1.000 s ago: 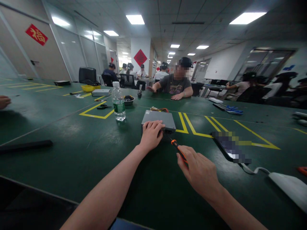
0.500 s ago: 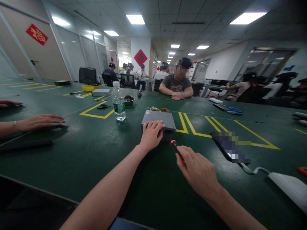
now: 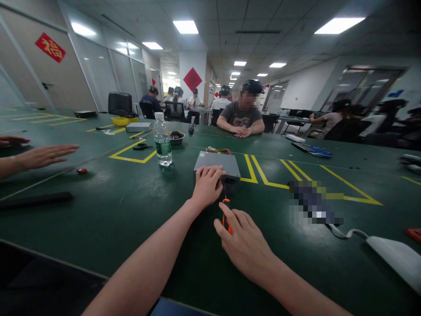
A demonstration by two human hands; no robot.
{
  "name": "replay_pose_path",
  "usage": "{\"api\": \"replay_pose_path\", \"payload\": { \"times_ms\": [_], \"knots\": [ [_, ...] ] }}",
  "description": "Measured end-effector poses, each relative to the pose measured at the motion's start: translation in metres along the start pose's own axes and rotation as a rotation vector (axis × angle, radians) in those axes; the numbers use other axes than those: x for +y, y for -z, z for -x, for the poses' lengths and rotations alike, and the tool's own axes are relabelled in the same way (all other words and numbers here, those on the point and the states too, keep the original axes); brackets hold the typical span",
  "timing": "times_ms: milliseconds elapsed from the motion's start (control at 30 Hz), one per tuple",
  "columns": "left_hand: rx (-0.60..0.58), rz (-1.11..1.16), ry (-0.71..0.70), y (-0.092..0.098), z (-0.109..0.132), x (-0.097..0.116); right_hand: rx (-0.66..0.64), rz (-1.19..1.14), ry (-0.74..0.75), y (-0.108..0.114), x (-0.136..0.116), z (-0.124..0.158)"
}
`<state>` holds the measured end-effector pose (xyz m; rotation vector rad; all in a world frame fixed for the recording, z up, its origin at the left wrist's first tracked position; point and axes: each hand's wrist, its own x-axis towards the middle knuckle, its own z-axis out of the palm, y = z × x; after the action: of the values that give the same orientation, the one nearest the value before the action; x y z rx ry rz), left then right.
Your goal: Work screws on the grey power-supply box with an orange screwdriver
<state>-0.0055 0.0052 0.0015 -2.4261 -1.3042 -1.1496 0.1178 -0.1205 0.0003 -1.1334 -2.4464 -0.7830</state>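
A grey metal computer power supply (image 3: 226, 162) lies on the green table, its bundle of coloured wires at the far side. My left hand (image 3: 208, 184) grips its near left part, fingers over the top and thumb at the front face. In my right hand (image 3: 245, 239) is a screwdriver (image 3: 226, 217) with an orange and black handle. Its thin shaft points away from me, toward the front face of the power supply below the socket. Whether the tip touches the metal I cannot tell.
A water bottle (image 3: 163, 142) stands left of the power supply, near a metal bowl (image 3: 176, 139) of small parts. On the right lie a blurred phone (image 3: 314, 204) and a white cabled device (image 3: 394, 254). Another person's hand (image 3: 46, 157) is at far left; a person (image 3: 241, 116) sits opposite.
My right hand has moved left with the screwdriver, whose shaft now points straighter ahead. My left hand stays on the power supply. The other person's hand at left has lifted, and a small red item shows there.
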Motion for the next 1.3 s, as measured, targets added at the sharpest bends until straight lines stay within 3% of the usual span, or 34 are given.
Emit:
{"api": "replay_pose_path", "payload": {
  "times_ms": [233,467,600,800,967,1100,1200,1300],
  "knots": [
    [-0.002,-0.007,-0.002,0.000,0.000,0.000,0.219,-0.030,0.032,0.001,0.016,-0.003],
    [0.011,-0.028,-0.013,-0.003,0.000,-0.001,0.100,-0.289,-0.109,0.008,0.015,-0.002],
    [0.003,-0.040,-0.030,-0.004,0.000,-0.003,0.042,-0.377,-0.094,0.014,0.017,-0.001],
    [-0.010,-0.058,-0.033,-0.005,0.000,-0.004,0.168,-0.418,0.002,0.012,0.023,-0.003],
    [-0.024,-0.068,-0.055,-0.004,0.000,-0.005,0.221,-0.496,-0.068,0.003,0.022,0.000],
    [-0.022,-0.067,-0.062,-0.003,0.000,-0.005,0.174,-0.528,-0.106,0.005,0.022,0.002],
    [-0.024,-0.065,-0.063,-0.002,0.000,-0.005,0.084,-0.479,-0.037,0.012,0.022,0.001],
    [-0.026,-0.062,-0.060,-0.002,0.000,-0.005,0.095,-0.384,0.026,0.015,0.021,-0.001]
  ]
}}
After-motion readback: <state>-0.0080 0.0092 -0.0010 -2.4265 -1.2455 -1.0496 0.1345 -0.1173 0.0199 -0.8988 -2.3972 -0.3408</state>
